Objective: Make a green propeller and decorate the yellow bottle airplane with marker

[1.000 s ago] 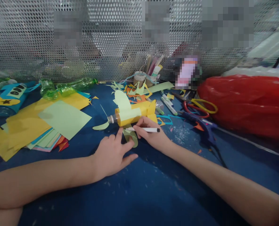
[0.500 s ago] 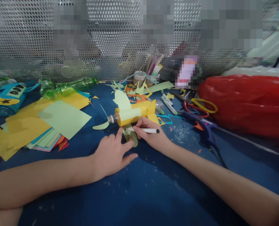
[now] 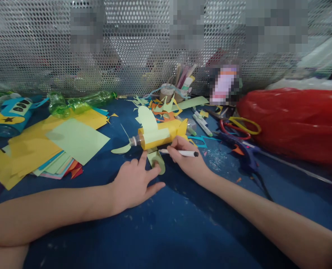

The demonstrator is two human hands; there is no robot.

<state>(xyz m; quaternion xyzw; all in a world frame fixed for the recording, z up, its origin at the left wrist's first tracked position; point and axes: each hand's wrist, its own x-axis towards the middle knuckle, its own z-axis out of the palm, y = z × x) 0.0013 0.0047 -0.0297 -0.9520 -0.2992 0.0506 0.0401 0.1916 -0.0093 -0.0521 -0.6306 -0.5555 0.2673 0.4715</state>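
Note:
A toy plane made from a plastic bottle (image 3: 162, 138) wrapped in yellow paper lies on its side in the middle of the table. Pale green paper wings stick out from it, and a green paper blade sits at its neck. My left hand (image 3: 134, 183) is spread, with fingertips resting on the near green wing (image 3: 152, 157). In my right hand (image 3: 187, 160) a white marker pen (image 3: 188, 153) is pinched, its black end pointing right. The pen's tip is at the wing's right edge, close under the bottle; whether it touches is hard to tell.
Coloured paper sheets (image 3: 77, 140) and green bottles (image 3: 91, 101) lie left. Behind the plane are paper scraps (image 3: 168, 106) and a cup of sticks (image 3: 168, 91). At right are markers (image 3: 202, 125), scissors (image 3: 239, 129), a blue glue gun (image 3: 246, 153) and a red plastic bag (image 3: 289, 127).
My right hand with the marker pen has shifted slightly right, drawing the tip from over the wing towards its edge. My left hand stays on the wing.

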